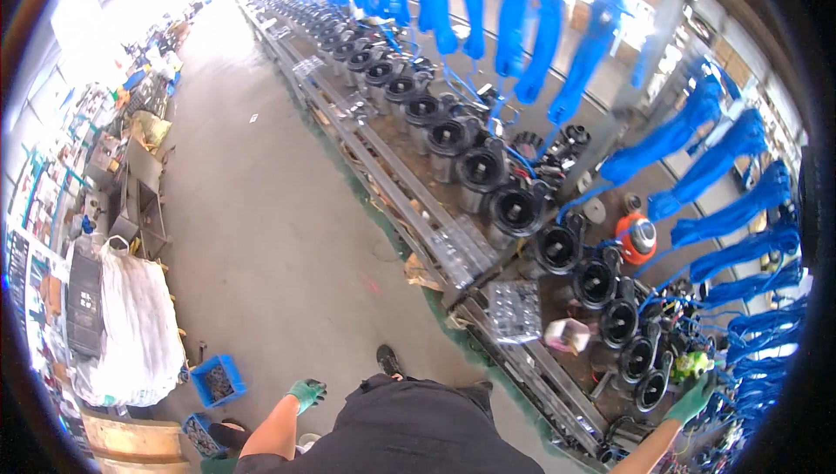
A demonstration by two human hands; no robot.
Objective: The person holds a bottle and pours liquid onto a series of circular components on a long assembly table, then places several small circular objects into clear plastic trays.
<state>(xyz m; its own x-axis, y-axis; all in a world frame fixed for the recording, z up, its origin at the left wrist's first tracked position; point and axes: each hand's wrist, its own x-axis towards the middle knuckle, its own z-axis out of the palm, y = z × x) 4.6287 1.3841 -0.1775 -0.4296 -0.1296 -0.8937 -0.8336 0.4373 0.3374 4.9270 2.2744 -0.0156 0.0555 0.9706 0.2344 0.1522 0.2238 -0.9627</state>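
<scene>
Well left of the end black pot, our left hand hangs, fingers loosely parted, visibly holding nothing. Right of that pot, a lime-green piece lies just beyond our nearer right hand; we cannot tell its long axis, its pointing, or that hand's grip.

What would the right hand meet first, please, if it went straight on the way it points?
Probably the blue cord bundles, which lie up and to the right of the right hand in the picture, though depth is unclear.
</scene>
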